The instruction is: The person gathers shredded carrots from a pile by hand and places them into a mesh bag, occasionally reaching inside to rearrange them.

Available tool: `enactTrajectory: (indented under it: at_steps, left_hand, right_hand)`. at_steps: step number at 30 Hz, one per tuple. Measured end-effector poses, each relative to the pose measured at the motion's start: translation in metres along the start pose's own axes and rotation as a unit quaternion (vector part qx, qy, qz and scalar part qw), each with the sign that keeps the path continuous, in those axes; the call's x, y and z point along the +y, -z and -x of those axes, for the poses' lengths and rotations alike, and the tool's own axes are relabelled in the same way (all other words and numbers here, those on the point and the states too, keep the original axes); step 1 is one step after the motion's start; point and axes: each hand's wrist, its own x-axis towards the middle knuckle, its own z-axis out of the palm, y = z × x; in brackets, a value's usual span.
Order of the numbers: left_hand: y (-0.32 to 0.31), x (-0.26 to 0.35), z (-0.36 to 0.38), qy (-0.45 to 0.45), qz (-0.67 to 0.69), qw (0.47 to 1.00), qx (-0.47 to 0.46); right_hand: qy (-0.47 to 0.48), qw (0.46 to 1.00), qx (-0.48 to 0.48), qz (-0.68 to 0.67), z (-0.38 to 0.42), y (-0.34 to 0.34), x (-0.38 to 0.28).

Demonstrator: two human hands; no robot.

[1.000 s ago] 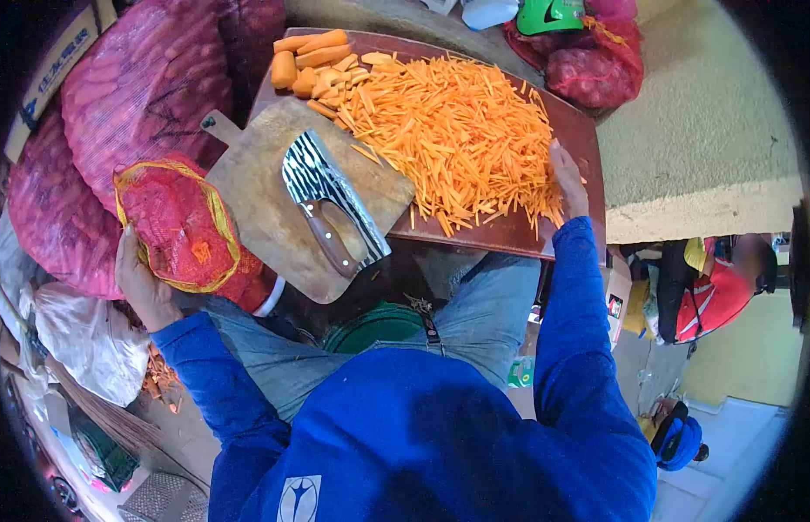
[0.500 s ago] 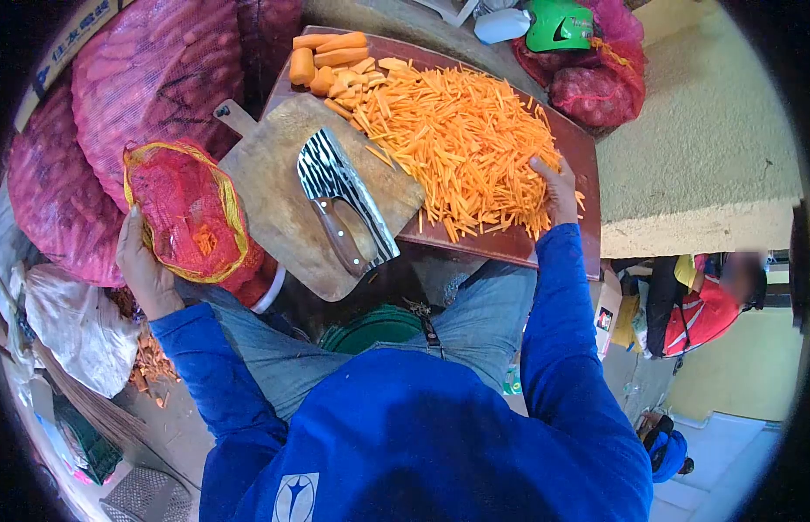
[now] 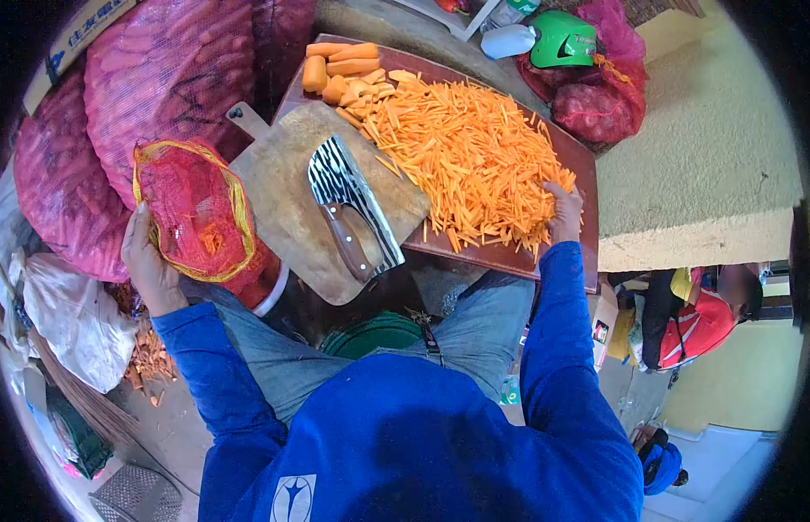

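Observation:
My left hand grips the yellow-edged rim of a red mesh bag, whose mouth gapes upward; a few orange bits lie inside. At the near right edge of a large heap of carrot strips, my right hand is curled against the strips, its fingers partly hidden. The heap covers much of a dark red board. Left of it, a worn wooden cutting board carries a wide knife with a black-and-white patterned blade and brown handle. Whole and sliced carrot pieces sit at the far left corner.
Big pink mesh sacks crowd the left side. A green helmet and a red net sack are beyond the board, beside a concrete ledge. A green tub is between my knees. A person in red is at right.
The view has shifted slightly. My right hand has drawn a little toward me at the heap's edge, and its thumb has curled in. My left hand stays at the bag's rim.

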Motion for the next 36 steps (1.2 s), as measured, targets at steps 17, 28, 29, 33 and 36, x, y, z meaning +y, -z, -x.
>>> enactTrajectory:
  at_steps: [17,28,29,33,36]
  left_hand:
    - [-0.003,0.003,0.006,0.011,0.026,0.999,-0.024]
    - [-0.012,0.001,0.011,-0.004,0.031,0.999,0.015]
    - [-0.017,0.003,0.014,-0.014,0.008,1.000,0.021]
    - [-0.011,0.001,0.009,-0.021,-0.002,1.000,0.017]
    - [-0.017,0.004,0.013,-0.030,0.018,0.999,0.021]
  right_hand:
    - [-0.020,0.998,0.065,0.007,0.005,0.024,-0.062]
    - [-0.016,0.994,-0.067,-0.082,0.074,-0.102,-0.101]
    - [0.007,0.991,-0.102,-0.086,0.082,-0.120,-0.101]
    - [0.127,0.981,-0.146,-0.011,0.137,-0.194,-0.090]
    - [0.067,0.973,-0.222,0.002,0.163,-0.255,-0.093]
